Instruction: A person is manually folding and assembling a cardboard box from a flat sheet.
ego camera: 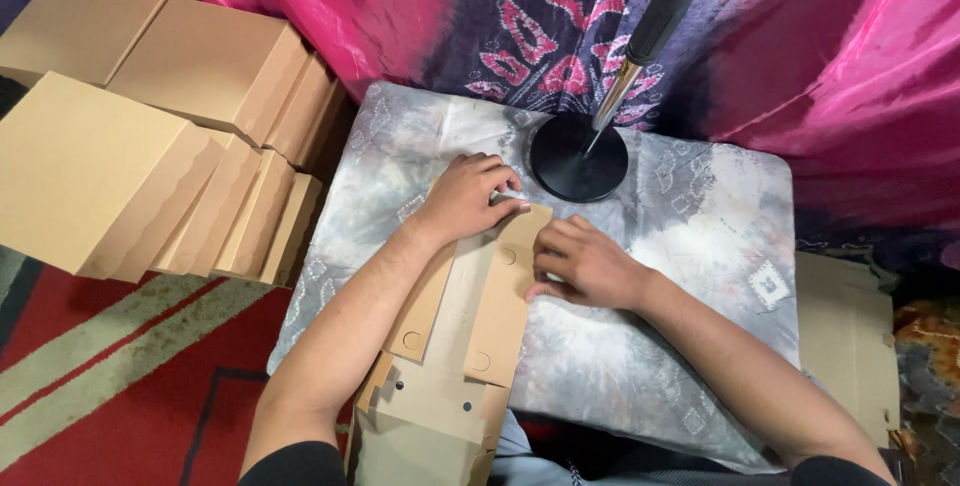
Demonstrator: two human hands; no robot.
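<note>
Folding step in hand: the left hand (468, 196) and right hand (585, 264) are pressing a flat cardboard sheet (470, 306) on the cloth-covered bench (700, 216), fingers flattened on its far flaps, not clenched. Folded boxes (150, 136) are lying stacked at left. Next move likely calls for creasing firmly.

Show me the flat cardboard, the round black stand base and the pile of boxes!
flat cardboard (470, 296), head view, middle panel.
round black stand base (577, 158), head view, disc top.
pile of boxes (70, 171), head view, front box's top.
</note>
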